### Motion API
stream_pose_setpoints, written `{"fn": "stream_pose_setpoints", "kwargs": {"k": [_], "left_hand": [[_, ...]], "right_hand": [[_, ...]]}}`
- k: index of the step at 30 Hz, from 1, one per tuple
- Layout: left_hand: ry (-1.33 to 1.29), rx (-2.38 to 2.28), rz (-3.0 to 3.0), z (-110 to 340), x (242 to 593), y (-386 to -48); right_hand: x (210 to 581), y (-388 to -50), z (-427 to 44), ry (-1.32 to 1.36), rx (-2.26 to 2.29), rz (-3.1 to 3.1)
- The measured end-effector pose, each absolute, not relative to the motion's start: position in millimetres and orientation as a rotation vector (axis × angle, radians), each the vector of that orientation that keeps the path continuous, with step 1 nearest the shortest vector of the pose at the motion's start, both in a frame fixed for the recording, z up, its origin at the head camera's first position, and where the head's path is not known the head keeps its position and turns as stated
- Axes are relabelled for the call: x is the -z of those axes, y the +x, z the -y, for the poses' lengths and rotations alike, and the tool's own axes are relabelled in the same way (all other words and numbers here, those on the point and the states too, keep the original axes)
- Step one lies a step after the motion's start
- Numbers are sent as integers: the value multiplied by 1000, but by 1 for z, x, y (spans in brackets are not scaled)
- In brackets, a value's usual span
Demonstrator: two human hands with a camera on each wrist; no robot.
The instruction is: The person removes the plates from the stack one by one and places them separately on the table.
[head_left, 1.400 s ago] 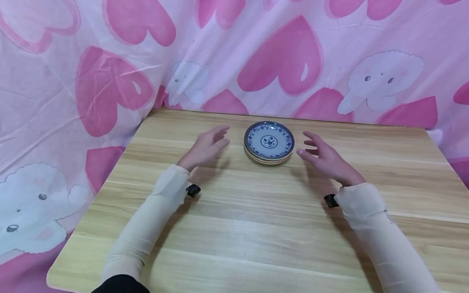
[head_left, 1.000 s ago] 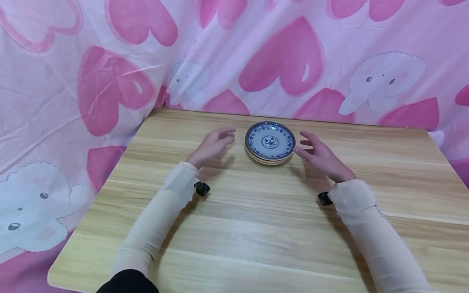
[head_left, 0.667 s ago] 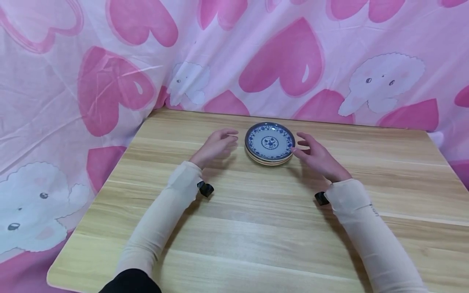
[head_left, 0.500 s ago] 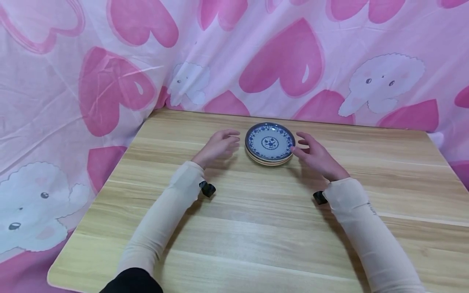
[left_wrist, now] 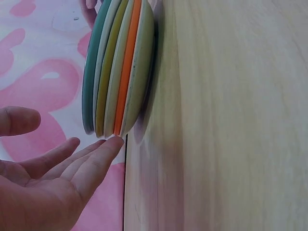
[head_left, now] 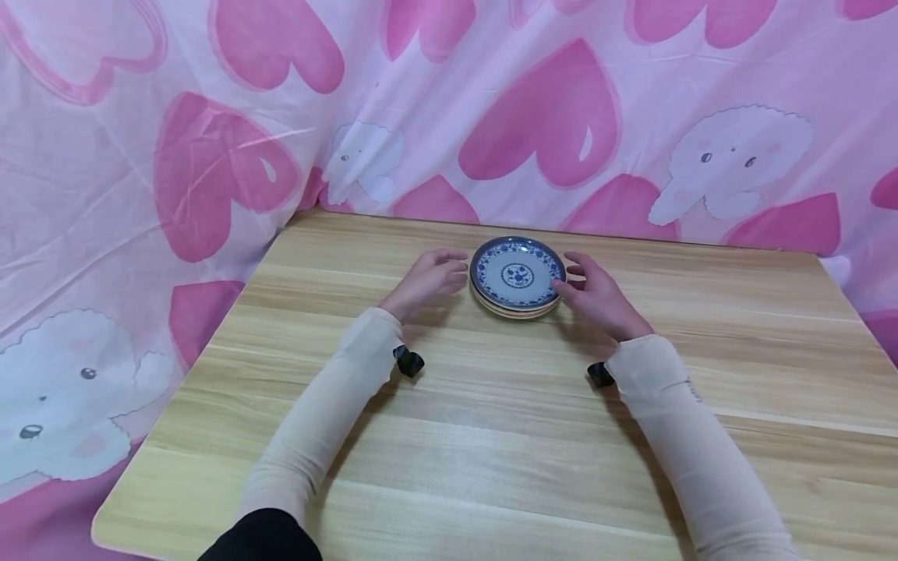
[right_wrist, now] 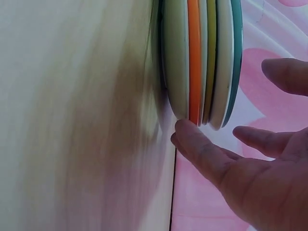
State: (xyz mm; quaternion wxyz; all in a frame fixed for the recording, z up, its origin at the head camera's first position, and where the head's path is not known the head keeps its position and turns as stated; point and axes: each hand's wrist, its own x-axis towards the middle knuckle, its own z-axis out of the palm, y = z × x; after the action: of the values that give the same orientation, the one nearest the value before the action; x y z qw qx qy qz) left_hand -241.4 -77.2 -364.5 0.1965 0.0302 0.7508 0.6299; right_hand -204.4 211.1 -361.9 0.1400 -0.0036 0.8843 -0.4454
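A stack of small plates (head_left: 517, 274) lies on the wooden table, the top one patterned with blue flowers. From the side, in the left wrist view, the stacked plates (left_wrist: 117, 67) show teal, yellow and orange rims. My left hand (head_left: 429, 279) is at the stack's left side, its fingertips at or almost at the rims; contact is hard to tell. On the opposite side is my right hand (head_left: 596, 296), thumb near the top plate's rim. In the right wrist view its fingertips (right_wrist: 185, 127) sit at the plates' lower edge, fingers extended and not curled round anything.
The wooden table (head_left: 477, 436) has its back edge just behind the plates. A pink curtain (head_left: 393, 93) with hearts and white animals hangs behind and to the left. Small black devices (head_left: 408, 361) are strapped at both wrists.
Both hands have moved inward toward the plates from either side, left hand rightward and right hand leftward, narrowing the gaps. The plates stay in the same spot on the table.
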Motion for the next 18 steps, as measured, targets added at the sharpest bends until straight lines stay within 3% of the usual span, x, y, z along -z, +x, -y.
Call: {"fn": "stream_pose_setpoints", "kwargs": {"k": [18], "left_hand": [[98,-1886,-2044,67,371,-241]], "right_hand": [[371,-213,-206,-52,1317,-2567]]}}
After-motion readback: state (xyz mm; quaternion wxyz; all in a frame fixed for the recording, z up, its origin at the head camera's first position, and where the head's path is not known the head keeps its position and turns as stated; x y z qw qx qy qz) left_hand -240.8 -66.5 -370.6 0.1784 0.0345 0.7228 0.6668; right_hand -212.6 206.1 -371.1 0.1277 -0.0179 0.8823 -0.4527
